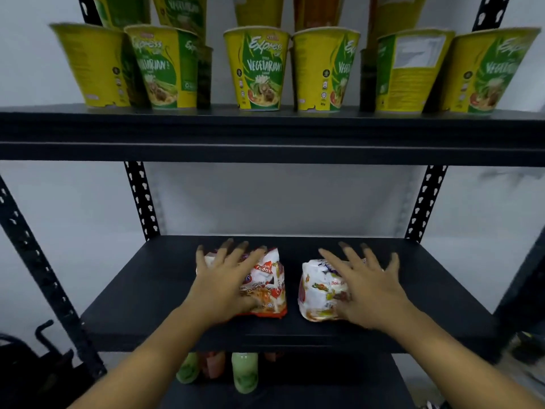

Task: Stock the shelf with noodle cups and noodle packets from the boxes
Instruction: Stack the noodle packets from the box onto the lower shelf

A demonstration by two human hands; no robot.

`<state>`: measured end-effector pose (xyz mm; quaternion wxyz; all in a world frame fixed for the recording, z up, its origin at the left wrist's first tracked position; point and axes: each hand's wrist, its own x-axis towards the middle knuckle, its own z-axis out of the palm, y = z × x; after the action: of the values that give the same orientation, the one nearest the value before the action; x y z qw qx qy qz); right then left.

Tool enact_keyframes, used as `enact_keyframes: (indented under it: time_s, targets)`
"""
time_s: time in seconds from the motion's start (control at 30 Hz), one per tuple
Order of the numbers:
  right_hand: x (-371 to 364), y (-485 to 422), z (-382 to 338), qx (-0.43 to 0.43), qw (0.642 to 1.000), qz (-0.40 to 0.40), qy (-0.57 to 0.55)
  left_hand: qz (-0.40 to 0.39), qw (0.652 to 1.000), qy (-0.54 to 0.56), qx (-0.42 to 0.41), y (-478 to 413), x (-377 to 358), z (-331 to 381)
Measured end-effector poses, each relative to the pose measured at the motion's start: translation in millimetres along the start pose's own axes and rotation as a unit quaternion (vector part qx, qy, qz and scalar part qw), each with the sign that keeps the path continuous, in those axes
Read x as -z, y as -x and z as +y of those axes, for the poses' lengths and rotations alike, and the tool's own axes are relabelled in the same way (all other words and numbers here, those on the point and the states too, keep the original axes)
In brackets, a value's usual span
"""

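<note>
Two noodle packets lie side by side on the middle black shelf. My left hand rests flat with spread fingers on the red and white packet. My right hand lies the same way, fingers straight, on the white packet. Each hand covers the outer half of its packet. On the upper shelf stand several yellow and green noodle cups, with more cups stacked behind and above them.
Black perforated uprights frame the shelf against a white wall. Bare shelf surface lies left and right of the packets. Green and pink bottles stand on the shelf below. A dark object sits at the lower left.
</note>
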<state>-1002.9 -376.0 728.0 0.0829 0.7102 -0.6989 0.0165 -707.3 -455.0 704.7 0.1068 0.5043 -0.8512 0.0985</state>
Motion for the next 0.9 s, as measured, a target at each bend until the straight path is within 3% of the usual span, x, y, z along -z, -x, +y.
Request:
enact_keyframes:
  time_s: [0.07, 0.13, 0.47, 0.63, 0.9]
  targets:
    - [-13.1, 4.9, -7.5, -0.013, 0.999, 0.009, -0.036, 0.076, 0.996, 0.023, 0.026, 12.3, -17.9, 9.3]
    - [-20.6, 4.2, -12.5, -0.016, 0.999, 0.020, -0.040, 0.096, 0.994, 0.028, 0.046, 16.9, -35.6, 17.6]
    - [-21.8, -35.4, -38.9, -0.006, 0.999, 0.035, -0.031, 0.076, 0.981, 0.077, 0.161, 3.0, -48.8, 24.5]
    - [-20.1, -56.7, -58.8, -0.003, 0.999, 0.037, -0.024, 0.104, 0.975, 0.070, 0.183, -2.9, -56.8, -9.2]
    - [-22.0, -97.4, -94.0, 0.005, 0.999, 0.031, -0.012, 0.066, 0.969, 0.090, 0.219, -38.2, -64.4, -97.5]
